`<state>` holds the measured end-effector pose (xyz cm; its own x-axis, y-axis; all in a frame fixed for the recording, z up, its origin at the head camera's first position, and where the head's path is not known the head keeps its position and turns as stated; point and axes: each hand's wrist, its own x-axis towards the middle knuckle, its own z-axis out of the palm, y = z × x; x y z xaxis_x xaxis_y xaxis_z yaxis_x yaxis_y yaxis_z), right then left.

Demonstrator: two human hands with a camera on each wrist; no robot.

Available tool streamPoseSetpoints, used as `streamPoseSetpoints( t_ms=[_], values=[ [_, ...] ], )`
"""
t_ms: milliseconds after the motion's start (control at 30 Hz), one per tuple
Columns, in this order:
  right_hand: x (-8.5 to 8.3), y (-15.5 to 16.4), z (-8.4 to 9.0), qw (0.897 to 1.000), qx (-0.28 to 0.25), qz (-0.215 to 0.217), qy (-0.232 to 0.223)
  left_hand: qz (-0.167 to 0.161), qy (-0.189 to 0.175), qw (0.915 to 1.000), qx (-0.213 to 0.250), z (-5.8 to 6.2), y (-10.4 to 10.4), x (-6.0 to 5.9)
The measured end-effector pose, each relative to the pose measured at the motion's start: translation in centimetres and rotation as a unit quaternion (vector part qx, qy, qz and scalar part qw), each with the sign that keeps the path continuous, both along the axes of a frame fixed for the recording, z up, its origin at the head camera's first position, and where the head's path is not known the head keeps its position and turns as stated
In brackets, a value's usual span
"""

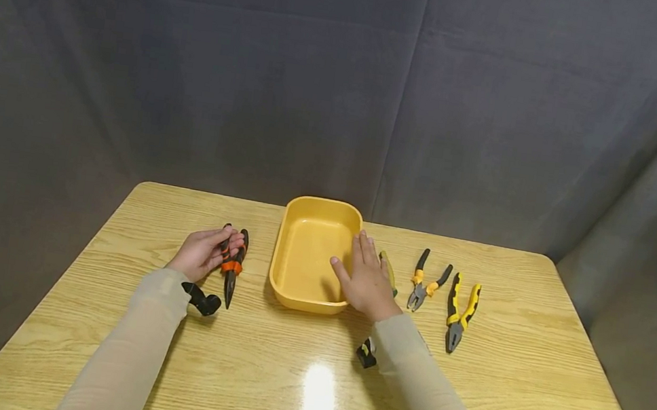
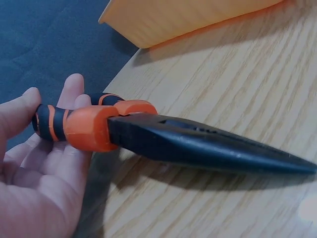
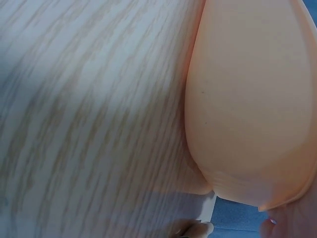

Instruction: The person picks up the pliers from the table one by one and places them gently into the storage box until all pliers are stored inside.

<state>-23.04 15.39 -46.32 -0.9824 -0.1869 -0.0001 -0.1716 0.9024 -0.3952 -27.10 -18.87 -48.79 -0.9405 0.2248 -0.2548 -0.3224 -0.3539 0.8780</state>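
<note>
My left hand (image 1: pixel 199 252) holds long-nose pliers (image 1: pixel 231 266) by their black-and-orange handles, left of a yellow bin (image 1: pixel 307 303). In the left wrist view the thumb and fingers are at one handle of the pliers (image 2: pixel 198 146); the dark nose points away from the hand, its shadow on the wood below. My right hand (image 1: pixel 369 285) is at the bin's right rim with straight fingers, thumb spread over the inside. The bin's outer wall (image 3: pixel 252 99) fills much of the right wrist view, a few fingertips showing low in it. The bin's inside is bare.
Partly behind my right hand lies a tool with yellow-green handles (image 1: pixel 384 260). Further right are pliers with black-and-orange handles (image 1: pixel 419 291) and pliers with yellow-and-black handles (image 1: pixel 453 330). A grey curtain (image 1: pixel 245 85) hangs behind the wooden table (image 1: pixel 258 374).
</note>
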Motion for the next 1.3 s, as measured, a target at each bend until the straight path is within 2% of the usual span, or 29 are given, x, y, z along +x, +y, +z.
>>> streamPoseSetpoints(
  t_ms=[267,467,633,1167,1300],
  values=[
    [0.0,-0.1,-0.1,1.0,0.0,-0.002,0.012,0.005,-0.006,0.9999,0.011,-0.2,0.0,-0.1],
    [0.1,0.0,0.0,1.0,-0.006,-0.003,0.015,0.008,-0.012,0.9998,0.014,0.1,0.2,0.0],
    [0.1,-0.1,0.1,1.0,-0.006,-0.004,0.017,0.014,-0.025,0.999,0.034,0.3,0.5,0.0],
    [0.1,-0.1,-0.1,1.0,-0.002,-0.004,0.014,0.021,-0.013,0.9983,0.053,0.4,1.1,0.1],
    [0.0,-0.1,0.0,1.0,0.007,-0.003,0.012,0.027,-0.018,0.9967,0.075,0.4,1.2,0.3]
  ],
)
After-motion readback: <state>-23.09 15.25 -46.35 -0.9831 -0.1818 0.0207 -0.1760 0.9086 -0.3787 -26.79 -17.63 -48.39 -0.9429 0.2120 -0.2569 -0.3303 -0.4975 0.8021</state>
